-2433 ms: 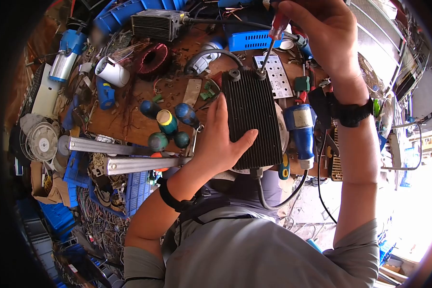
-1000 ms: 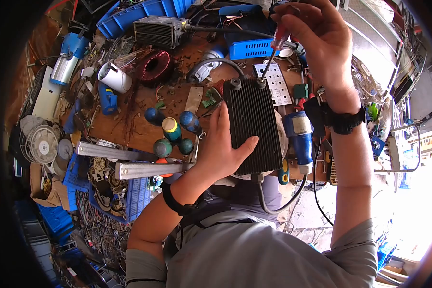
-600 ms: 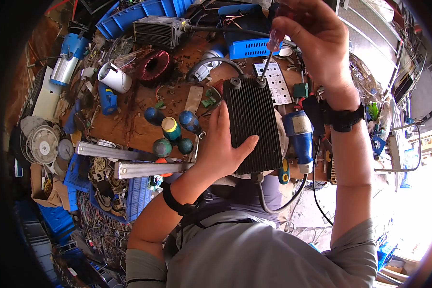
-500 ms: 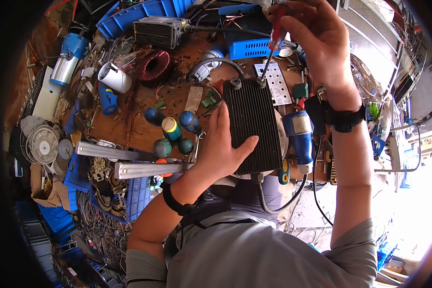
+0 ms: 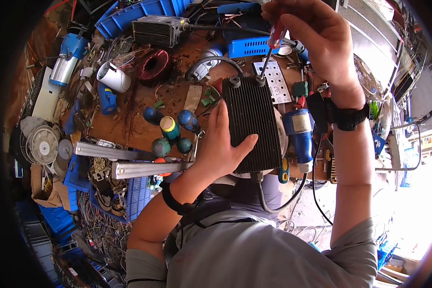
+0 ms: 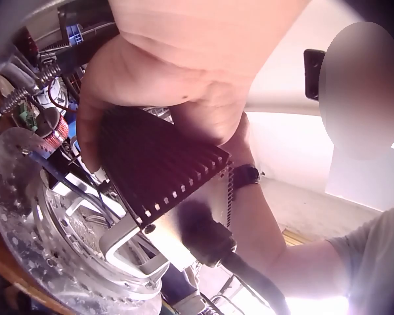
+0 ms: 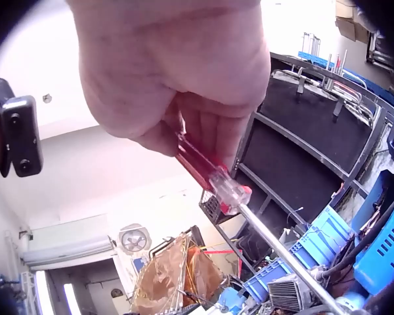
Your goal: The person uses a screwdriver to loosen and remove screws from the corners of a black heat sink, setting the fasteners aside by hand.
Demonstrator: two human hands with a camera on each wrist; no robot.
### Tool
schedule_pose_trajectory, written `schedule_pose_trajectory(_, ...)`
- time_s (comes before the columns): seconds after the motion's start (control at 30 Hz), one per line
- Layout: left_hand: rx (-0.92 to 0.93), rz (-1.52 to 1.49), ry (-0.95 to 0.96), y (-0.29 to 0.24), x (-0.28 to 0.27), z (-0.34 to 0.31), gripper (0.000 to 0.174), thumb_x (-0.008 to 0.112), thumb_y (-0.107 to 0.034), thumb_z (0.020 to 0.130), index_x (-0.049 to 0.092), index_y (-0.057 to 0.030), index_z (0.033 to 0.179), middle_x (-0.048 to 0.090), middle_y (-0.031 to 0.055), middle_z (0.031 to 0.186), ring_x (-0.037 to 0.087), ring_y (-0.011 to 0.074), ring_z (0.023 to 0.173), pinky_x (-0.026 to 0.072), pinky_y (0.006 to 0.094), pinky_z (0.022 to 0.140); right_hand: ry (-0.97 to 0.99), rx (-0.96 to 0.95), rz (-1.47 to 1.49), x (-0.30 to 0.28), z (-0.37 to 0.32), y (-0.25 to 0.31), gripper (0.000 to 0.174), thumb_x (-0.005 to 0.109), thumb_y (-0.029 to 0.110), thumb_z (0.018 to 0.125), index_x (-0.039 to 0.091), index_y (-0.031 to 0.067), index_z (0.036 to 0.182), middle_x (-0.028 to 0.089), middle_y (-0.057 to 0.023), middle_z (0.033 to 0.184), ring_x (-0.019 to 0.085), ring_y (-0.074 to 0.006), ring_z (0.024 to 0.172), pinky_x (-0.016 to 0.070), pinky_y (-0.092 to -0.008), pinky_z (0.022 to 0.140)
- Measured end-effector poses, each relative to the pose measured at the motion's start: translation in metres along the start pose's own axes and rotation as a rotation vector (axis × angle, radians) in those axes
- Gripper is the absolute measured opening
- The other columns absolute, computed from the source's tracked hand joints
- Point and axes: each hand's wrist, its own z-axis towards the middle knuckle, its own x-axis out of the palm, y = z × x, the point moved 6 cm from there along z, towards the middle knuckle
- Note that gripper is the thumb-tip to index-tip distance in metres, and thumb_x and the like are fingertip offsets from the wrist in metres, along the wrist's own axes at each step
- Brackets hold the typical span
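Note:
A black finned metal case (image 5: 254,129) stands tilted before the person, with cable glands at both ends. The left hand (image 5: 218,151) grips its left side, thumb across the fins. In the left wrist view, that hand wraps over the case (image 6: 157,164), whose lower end shows a cable gland (image 6: 210,239). The right hand (image 5: 324,45) holds a screwdriver (image 5: 276,34) by its clear red handle. The blade runs down to a fitting at the upper right corner of the case. From the right wrist, the screwdriver (image 7: 223,187) shows between thumb and fingers.
Several upright screwdrivers (image 5: 168,126) stand left of the left hand. A blue plug (image 5: 300,139) hangs on the case's lower cable at right. Behind lie a perforated plate (image 5: 277,86), a red copper coil (image 5: 154,67), another finned case (image 5: 158,30) and a blue crate (image 5: 248,46).
The right fingers shift round the screwdriver handle, and the handle shows turned between frames. The blade stays at the same corner fitting. The left hand keeps its grip on the case.

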Motion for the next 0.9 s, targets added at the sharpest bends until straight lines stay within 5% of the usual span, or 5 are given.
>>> schedule_pose_trajectory(0.27,-0.047,-0.069,-0.007,-0.001,-0.001,-0.001,0.102,0.073,-0.042,0.09,0.015,0.0125,0.153,0.029,0.0315,0.153,0.031,0.0417,0.144,0.0276,0.0445,0.118,-0.014,-0.119,-0.175,-0.019,0.001,-0.017,0.021,0.073,0.0,0.09,0.06,-0.0013,0.108,0.069,-0.0081,0.097,0.068,-0.0106,0.077,0.0582,-0.0247,0.066)
schedule_pose_trajectory(0.43,-0.008,-0.023,0.005,0.0,0.0,0.0,0.105,0.068,-0.05,0.09,0.012,0.0141,0.151,0.024,0.0353,0.152,0.033,0.0487,0.141,0.0355,0.048,0.113,-0.15,-0.031,-0.179,-0.008,0.0,0.002,0.021,0.069,-0.004,0.092,0.06,-0.0014,0.111,0.07,-0.0084,0.096,0.068,-0.0122,0.081,0.0595,-0.0281,0.07)
schedule_pose_trajectory(0.73,0.001,-0.049,0.008,0.0,0.0,-0.001,0.104,0.068,-0.048,0.091,0.011,0.0139,0.152,0.022,0.0359,0.152,0.03,0.0492,0.142,0.033,0.0486,0.115,0.026,-0.165,-0.266,-0.02,-0.006,-0.01,0.024,0.066,-0.001,0.095,0.058,-0.0018,0.117,0.067,-0.0076,0.09,0.068,-0.0146,0.082,0.0594,-0.029,0.073)
schedule_pose_trajectory(0.9,0.013,-0.055,-0.004,0.001,0.001,-0.001,0.104,0.068,-0.048,0.091,0.011,0.0142,0.151,0.022,0.0362,0.152,0.03,0.0493,0.142,0.0331,0.0484,0.115,-0.055,-0.1,-0.192,-0.016,-0.006,-0.006,0.029,0.065,-0.002,0.095,0.057,-0.0022,0.122,0.07,-0.0106,0.097,0.069,-0.0159,0.085,0.0593,-0.0286,0.076)
